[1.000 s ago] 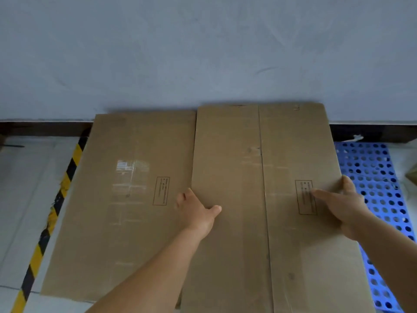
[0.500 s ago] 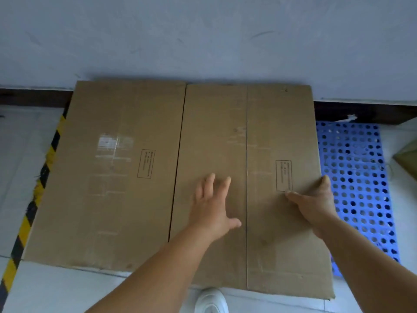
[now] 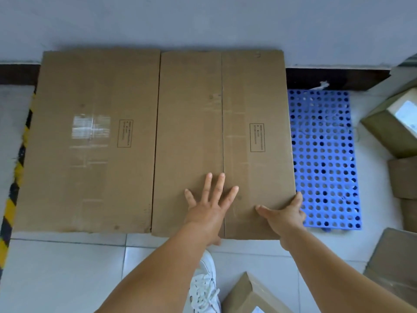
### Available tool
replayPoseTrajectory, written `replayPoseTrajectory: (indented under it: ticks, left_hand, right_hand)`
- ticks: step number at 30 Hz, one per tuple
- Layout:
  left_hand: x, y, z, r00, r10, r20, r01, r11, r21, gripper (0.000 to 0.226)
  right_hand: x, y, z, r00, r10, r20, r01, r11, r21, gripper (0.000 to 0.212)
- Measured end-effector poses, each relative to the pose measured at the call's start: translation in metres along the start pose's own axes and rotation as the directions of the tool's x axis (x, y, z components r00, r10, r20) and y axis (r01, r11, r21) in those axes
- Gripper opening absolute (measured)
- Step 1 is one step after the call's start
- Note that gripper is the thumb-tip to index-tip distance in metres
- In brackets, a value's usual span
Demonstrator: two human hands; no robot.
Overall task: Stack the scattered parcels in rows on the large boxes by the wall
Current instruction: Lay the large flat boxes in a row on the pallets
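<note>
Wall-side large box (image 3: 223, 132): left fingers (image 3: 220, 184) flat on top, right fingers (image 3: 297, 199) seemingly hooking edge.

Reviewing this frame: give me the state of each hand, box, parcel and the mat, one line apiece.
left hand: flat, fingers spread on right large box.
right hand: grips that box's right edge.
right large box: closed, bare, by the wall.
left large box: closed, bare.
parcels: scattered on the floor, unstacked.
blue mat: flat, bare.

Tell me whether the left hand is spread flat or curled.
Spread flat: the left hand lies palm down on the right large box, fingers straight and splayed.
</note>
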State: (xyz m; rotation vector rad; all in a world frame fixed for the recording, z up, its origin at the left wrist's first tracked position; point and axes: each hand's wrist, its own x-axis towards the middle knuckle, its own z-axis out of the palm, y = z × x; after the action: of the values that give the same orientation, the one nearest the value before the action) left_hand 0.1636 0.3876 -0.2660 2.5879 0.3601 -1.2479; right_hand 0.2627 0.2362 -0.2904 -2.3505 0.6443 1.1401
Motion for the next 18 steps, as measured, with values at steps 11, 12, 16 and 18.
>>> replayPoseTrajectory:
  ticks: [11, 12, 16, 18]
  left_hand:
    - [0.002, 0.001, 0.002, 0.999, -0.041, -0.021, 0.042, 0.999, 0.033, 0.125]
    - [0.001, 0.002, -0.001, 0.999, -0.044, -0.018, 0.044, 0.999, 0.027, 0.123]
    - [-0.010, 0.012, -0.018, 0.992, -0.092, -0.090, 0.082, 0.990, -0.110, 0.111]
    - [-0.023, 0.023, -0.030, 0.972, -0.133, -0.192, 0.095, 0.977, -0.192, 0.099]
  right_hand:
    - [0.003, 0.003, -0.005, 0.998, -0.061, 0.022, 0.059, 0.995, 0.077, 0.107]
    - [0.002, 0.004, -0.007, 0.996, -0.078, 0.030, 0.076, 0.994, 0.076, 0.107]
    - [-0.016, 0.009, -0.022, 0.982, -0.186, 0.021, 0.186, 0.983, -0.002, 0.102]
    - [-0.033, 0.015, -0.036, 0.962, -0.273, 0.004, 0.273, 0.959, -0.076, 0.097]
